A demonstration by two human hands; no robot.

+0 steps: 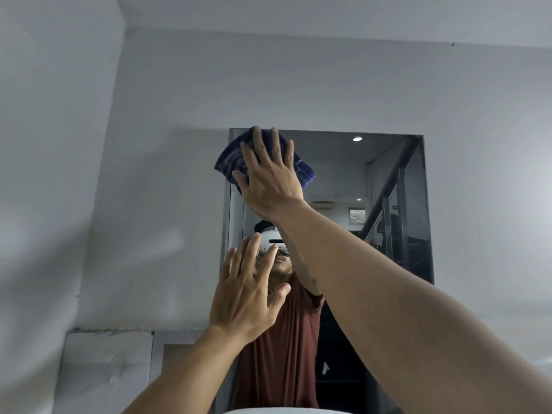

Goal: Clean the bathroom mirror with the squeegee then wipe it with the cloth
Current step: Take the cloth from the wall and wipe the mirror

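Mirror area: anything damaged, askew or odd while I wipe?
The mirror shows no cracks; the cloth sits under the right hand at its top-left corner. Only oddity: the wall panel lower left has a ragged top seam and wrinkled surface.

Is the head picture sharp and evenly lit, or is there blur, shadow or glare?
Head view: dim, soft light; the right hand and blue cloth look slightly blurred; faint shadows fall on the wall left of the mirror; a reflected ceiling lamp makes one small bright spot.
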